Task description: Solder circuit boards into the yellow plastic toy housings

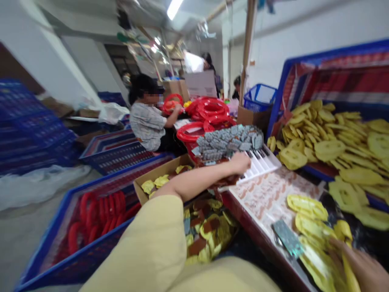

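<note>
My left hand [240, 163] reaches forward over a white slotted tray [258, 167] with dark pieces in its far slots. Its fingers are curled closed, and whatever they hold is hidden. Just beyond lies a heap of grey-blue flat parts [227, 140]. At the lower right, my right hand [363, 261] is closed around a yellow plastic part [349, 273], partly cut off by the frame edge. Other oval yellow plastic shells [306, 207] lie beside it on a box's patterned top [270, 194]. A green circuit board [287, 237] rests against these shells.
A blue crate [281, 89] at right holds many yellow shells. Red rings [101, 211] fill part of a crate [45, 259] at left. Below my left arm, a box of mixed yellow and brown pieces [209, 231] stands. Across, a person [148, 121] handles red rings [209, 109].
</note>
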### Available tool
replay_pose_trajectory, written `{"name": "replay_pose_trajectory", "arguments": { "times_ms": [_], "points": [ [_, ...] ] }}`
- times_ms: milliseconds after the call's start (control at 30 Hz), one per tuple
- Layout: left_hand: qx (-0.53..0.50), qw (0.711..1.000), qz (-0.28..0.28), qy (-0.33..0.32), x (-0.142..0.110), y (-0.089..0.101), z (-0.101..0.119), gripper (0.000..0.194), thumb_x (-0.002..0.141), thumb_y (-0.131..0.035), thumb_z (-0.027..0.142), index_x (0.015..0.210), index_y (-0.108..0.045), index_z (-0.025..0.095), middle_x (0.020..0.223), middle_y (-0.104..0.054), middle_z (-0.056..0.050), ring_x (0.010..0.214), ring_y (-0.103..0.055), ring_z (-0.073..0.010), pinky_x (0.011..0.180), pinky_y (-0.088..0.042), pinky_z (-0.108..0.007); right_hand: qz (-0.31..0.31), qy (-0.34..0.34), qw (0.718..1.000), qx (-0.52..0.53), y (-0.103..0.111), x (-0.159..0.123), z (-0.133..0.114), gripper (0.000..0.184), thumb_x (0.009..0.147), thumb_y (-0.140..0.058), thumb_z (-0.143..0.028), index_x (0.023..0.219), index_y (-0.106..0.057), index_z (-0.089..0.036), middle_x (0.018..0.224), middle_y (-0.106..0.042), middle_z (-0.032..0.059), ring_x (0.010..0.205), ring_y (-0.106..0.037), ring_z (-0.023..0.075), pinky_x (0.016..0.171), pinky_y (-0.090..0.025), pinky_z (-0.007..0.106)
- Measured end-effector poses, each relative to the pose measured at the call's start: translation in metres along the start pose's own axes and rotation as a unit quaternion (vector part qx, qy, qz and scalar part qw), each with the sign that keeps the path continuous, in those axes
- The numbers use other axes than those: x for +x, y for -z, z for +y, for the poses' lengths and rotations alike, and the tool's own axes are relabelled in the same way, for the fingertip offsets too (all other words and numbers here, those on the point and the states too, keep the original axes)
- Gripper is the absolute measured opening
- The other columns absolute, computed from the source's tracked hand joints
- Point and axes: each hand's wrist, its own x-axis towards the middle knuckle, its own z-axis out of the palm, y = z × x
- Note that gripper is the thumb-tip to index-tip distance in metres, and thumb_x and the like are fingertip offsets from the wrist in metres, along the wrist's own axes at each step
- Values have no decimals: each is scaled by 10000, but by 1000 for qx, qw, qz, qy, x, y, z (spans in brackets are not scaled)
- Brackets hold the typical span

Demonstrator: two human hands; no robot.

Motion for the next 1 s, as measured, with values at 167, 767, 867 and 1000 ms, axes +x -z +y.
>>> {"name": "replay_pose_trajectory", "arguments": {
  "times_ms": [167,767,867,1000],
  "points": [
    [-326,937,129,-3,25,5,-13,49,969,-781,214,951,-798,171,1160,-878,-82,1186,-813,-245,1107,-601,-368,-41,38,995,-83,46,34,-42,234,1035,-591,-437,999,-800,-338,748,-766,69,696,-775,326,637,-623,425],
    [-568,819,-72,34,70,-115,110,180,899,-863,237,865,-701,166,868,-807,-30,861,-768,-157,857,-616,-285,-40,-46,993,-102,53,18,-60,155,1096,-681,-343,1173,-788,-261,1003,-841,61,848,-787,227,807,-620,335],
    [-477,878,-32,-2,68,-120,108,73,907,-788,207,857,-747,173,878,-816,-31,883,-745,-172,895,-590,-300,-51,-48,994,-87,53,21,-62,155,1100,-673,-354,1157,-784,-261,1044,-851,64,873,-801,231,825,-639,345],
    [-448,893,-31,-21,58,-107,104,108,956,-716,191,862,-766,173,873,-813,-38,845,-740,-174,878,-575,-309,-65,-26,995,-72,49,21,-58,170,1100,-676,-369,1187,-774,-260,1089,-859,60,919,-813,242,919,-657,390]
  ]
}}
